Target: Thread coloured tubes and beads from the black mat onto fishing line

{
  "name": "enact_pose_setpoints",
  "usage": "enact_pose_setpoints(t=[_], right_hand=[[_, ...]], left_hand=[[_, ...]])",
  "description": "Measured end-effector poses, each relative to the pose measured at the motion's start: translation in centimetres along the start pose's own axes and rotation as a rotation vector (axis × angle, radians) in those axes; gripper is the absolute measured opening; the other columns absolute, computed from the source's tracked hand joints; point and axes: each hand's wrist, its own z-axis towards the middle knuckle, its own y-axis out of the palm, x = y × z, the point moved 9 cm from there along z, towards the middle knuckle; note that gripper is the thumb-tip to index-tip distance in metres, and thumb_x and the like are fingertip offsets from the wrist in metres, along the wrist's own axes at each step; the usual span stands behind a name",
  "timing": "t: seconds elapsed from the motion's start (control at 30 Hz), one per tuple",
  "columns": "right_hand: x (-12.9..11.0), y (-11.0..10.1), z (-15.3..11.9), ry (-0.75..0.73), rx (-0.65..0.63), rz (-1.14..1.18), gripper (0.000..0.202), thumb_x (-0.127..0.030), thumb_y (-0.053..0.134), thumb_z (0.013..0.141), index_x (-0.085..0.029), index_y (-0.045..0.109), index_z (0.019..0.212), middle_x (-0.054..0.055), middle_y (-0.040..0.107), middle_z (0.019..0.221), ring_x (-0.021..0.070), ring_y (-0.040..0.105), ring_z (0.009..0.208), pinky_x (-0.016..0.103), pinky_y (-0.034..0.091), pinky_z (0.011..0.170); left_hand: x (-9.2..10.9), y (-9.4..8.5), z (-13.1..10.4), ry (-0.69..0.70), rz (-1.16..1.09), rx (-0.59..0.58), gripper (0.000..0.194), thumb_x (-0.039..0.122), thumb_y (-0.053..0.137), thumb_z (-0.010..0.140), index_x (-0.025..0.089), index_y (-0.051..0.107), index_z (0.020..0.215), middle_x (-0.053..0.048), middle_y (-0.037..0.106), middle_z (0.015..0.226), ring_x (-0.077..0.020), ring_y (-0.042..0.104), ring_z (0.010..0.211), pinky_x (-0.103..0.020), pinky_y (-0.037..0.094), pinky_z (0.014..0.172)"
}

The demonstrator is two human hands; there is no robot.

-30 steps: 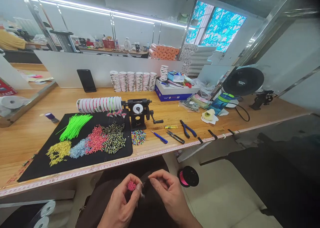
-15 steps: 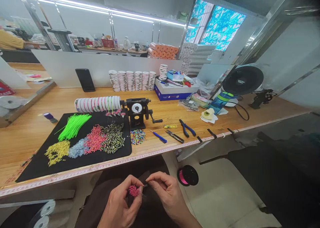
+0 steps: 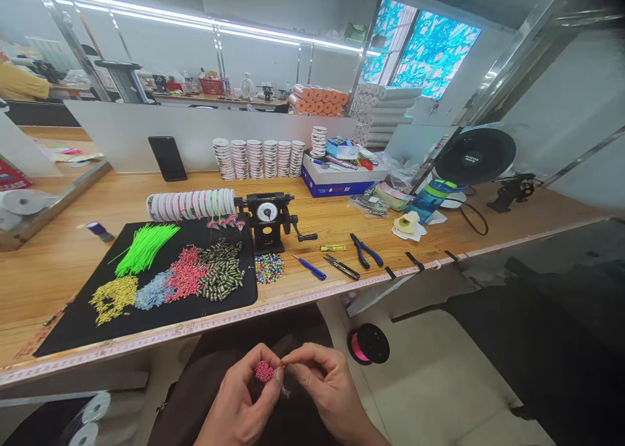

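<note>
My left hand [image 3: 244, 394], low in the middle of the view, is closed around a bundle of small pink-red tipped pieces [image 3: 264, 370]. Its thumb and forefinger pinch at the right side of the bundle. Just right of it, my right hand [image 3: 319, 384] has thumb and forefinger pressed together, almost touching the left fingertips; what they hold is too small to make out. A pale, thin tuft [image 3: 286, 392] hangs between the two hands. Both hands are over the dark-clothed lap, below the table's front edge.
A black mat [image 3: 161, 329] bears green strips [image 3: 146, 247] and piles of small yellow, blue, red and dark pieces. Behind stands a hand-cranked winder [image 3: 267, 221] with white spools. Pliers [image 3: 365, 250], snips [image 3: 342, 267] and a blue pen-like tool [image 3: 310, 267] lie near the edge.
My right fingertips have moved slightly left and down, closer to my left hand. The dark bit between the hands no longer shows; a pale tuft now hangs there.
</note>
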Motion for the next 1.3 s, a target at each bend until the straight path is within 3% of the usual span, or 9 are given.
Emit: enact_pose_setpoints(t=[0.17, 0.27, 0.4, 0.53, 0.67, 0.8, 0.93, 1.07, 1.3], right_hand=[[1.5, 1.2, -0.4, 0.135, -0.083, 0.088, 0.031, -0.048, 0.076, 0.081, -0.017, 0.075, 0.078, -0.004, 0.047, 0.061, 0.0100, 0.031, 0.056, 0.024, 0.023, 0.052], [2.7, 2.5, -0.7, 0.285, -0.128, 0.408, 0.035, -0.050, 0.080, 0.076, -0.017, 0.067, 0.075, -0.004, 0.048, 0.062, 0.0099, 0.034, 0.056, 0.023, 0.028, 0.054], [3.7, 2.4, -0.5, 0.326, -0.026, 0.635, 0.033, -0.045, 0.082, 0.077, -0.017, 0.063, 0.078, -0.008, 0.041, 0.058, 0.0081, 0.027, 0.051, 0.021, 0.027, 0.052], [3.7, 0.9, -0.3, 0.227, 0.103, 0.457, 0.035, -0.047, 0.080, 0.080, -0.016, 0.066, 0.083, -0.001, 0.057, 0.074, 0.0119, 0.047, 0.065, 0.023, 0.039, 0.063], [2.8, 0.2, -0.4, 0.147, 0.159, 0.266, 0.037, -0.051, 0.076, 0.083, -0.016, 0.067, 0.082, 0.000, 0.059, 0.076, 0.0139, 0.050, 0.070, 0.024, 0.041, 0.067], [1.9, 0.0, -0.6, 0.073, 0.189, 0.164, 0.038, -0.054, 0.072, 0.085, -0.016, 0.066, 0.081, -0.001, 0.055, 0.071, 0.0127, 0.045, 0.065, 0.023, 0.038, 0.059], [1.5, 0.7, -0.8, 0.047, 0.115, 0.059, 0.035, -0.052, 0.063, 0.092, -0.017, 0.065, 0.087, 0.000, 0.053, 0.074, 0.0133, 0.044, 0.065, 0.024, 0.036, 0.058], [-0.2, 0.7, -0.9, -0.074, 0.085, -0.326, 0.017, -0.033, 0.058, 0.095, -0.021, 0.066, 0.103, -0.005, 0.046, 0.068, 0.0140, 0.045, 0.063, 0.028, 0.036, 0.065], [-2.3, 1.3, -0.6, -0.230, 0.062, -0.726, 0.010, -0.012, 0.059, 0.081, -0.020, 0.064, 0.080, -0.007, 0.042, 0.062, 0.0127, 0.044, 0.058, 0.030, 0.034, 0.069]], left_hand=[[-1.3, 2.7, 0.1, -0.159, -0.329, -0.237, 0.055, 0.074, 0.059, 0.076, 0.023, 0.043, 0.068, 0.008, 0.040, 0.053, -0.0085, 0.028, 0.047, -0.021, 0.025, 0.044], [-0.7, 2.8, 0.0, -0.111, -0.275, -0.234, 0.050, 0.066, 0.059, 0.081, 0.022, 0.041, 0.065, 0.006, 0.040, 0.057, -0.0104, 0.032, 0.054, -0.022, 0.029, 0.050], [0.6, 2.1, -0.2, -0.015, -0.048, -0.179, 0.028, 0.045, 0.057, 0.088, 0.020, 0.052, 0.077, 0.004, 0.044, 0.068, -0.0133, 0.040, 0.063, -0.024, 0.035, 0.060], [0.2, 1.5, -0.2, -0.010, 0.140, -0.126, 0.043, 0.039, 0.074, 0.074, 0.022, 0.056, 0.109, 0.009, 0.037, 0.063, -0.0122, 0.035, 0.054, -0.023, 0.028, 0.053], [0.0, 0.7, -0.2, 0.054, 0.312, -0.044, 0.019, 0.040, 0.057, 0.088, 0.022, 0.061, 0.093, 0.006, 0.047, 0.060, -0.0128, 0.043, 0.051, -0.022, 0.035, 0.053], [0.9, -0.2, -0.4, 0.156, 0.409, 0.051, 0.017, 0.033, 0.054, 0.089, 0.022, 0.065, 0.082, 0.004, 0.055, 0.059, -0.0118, 0.045, 0.048, -0.021, 0.037, 0.050], [1.5, -0.5, -0.2, 0.144, 0.325, 0.042, 0.021, 0.032, 0.058, 0.087, 0.020, 0.070, 0.074, 0.002, 0.059, 0.059, -0.0129, 0.051, 0.053, -0.021, 0.039, 0.052], [0.7, -1.1, 0.4, 0.042, 0.175, 0.013, 0.029, 0.042, 0.059, 0.089, 0.019, 0.074, 0.080, -0.002, 0.067, 0.069, -0.0153, 0.053, 0.062, -0.023, 0.042, 0.059], [-0.4, -0.8, 0.5, -0.003, 0.050, -0.053, 0.036, 0.049, 0.059, 0.090, 0.017, 0.069, 0.077, 0.000, 0.052, 0.067, -0.0138, 0.042, 0.063, -0.022, 0.036, 0.057]])
